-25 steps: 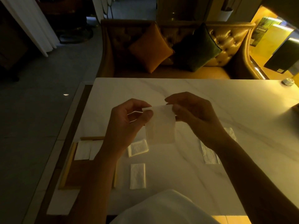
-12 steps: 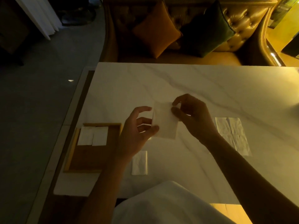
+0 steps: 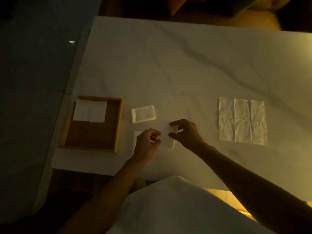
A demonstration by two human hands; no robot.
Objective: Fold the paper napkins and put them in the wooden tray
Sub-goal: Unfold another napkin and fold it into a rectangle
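I hold a small folded paper napkin low over the white marble table. My left hand pinches its left edge and my right hand pinches its right side between thumb and fingers. The wooden tray sits to the left near the table's edge, with two folded napkins side by side at its far end. An unfolded, creased napkin lies flat to the right.
A clear plastic wrapper lies between the tray and my hands. Another white piece lies partly under my left hand. The table's left edge drops to a dark floor. A sofa with cushions stands beyond the far edge.
Both hands have lowered the napkin towards the table and nearer to me. The camera has tilted down, so the whole tray and the unfolded napkin now show.
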